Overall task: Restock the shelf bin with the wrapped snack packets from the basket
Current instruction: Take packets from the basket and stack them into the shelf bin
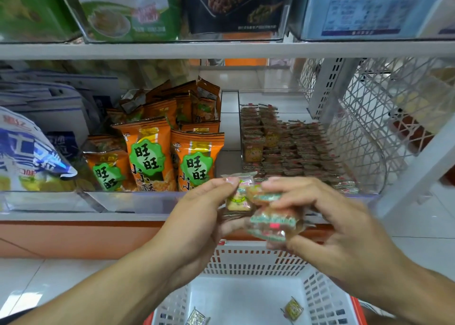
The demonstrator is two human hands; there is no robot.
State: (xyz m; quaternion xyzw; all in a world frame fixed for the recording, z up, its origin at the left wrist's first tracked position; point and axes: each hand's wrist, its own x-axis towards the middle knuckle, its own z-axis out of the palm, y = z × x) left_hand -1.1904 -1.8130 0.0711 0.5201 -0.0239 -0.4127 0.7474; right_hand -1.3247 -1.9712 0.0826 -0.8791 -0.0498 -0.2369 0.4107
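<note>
A small bundle of wrapped snack packets [267, 216] is held in the air, above the basket [248, 263] and just in front of the lower shelf edge, below the front of the shelf bin [290, 147]. The bundle is gripped from both sides. The left hand [197, 216] is curled around a few packets, with the thumb pressed on the top one. The right hand [327, 216] is also curled, and its fingertips pinch the blurred packets on the right side of the bundle.

It is judged that the packets are being gathered and squared before they are placed. For a good result, the packets should be aligned in one flat stack first, so that no single packet slips out between the hands. Then the stack should be carried forward and up over the clear front wall of the bin, and put down beside the rows that are already there, with the same orientation as them.

In the bundle, the packets are stacked with their flat faces roughly toward the camera. Their long axis seems to run mostly left to right, slightly tilted, but the motion blur makes this uncertain. Two loose packets [293, 308] are seen on the floor of the basket, well apart from each other.
</note>
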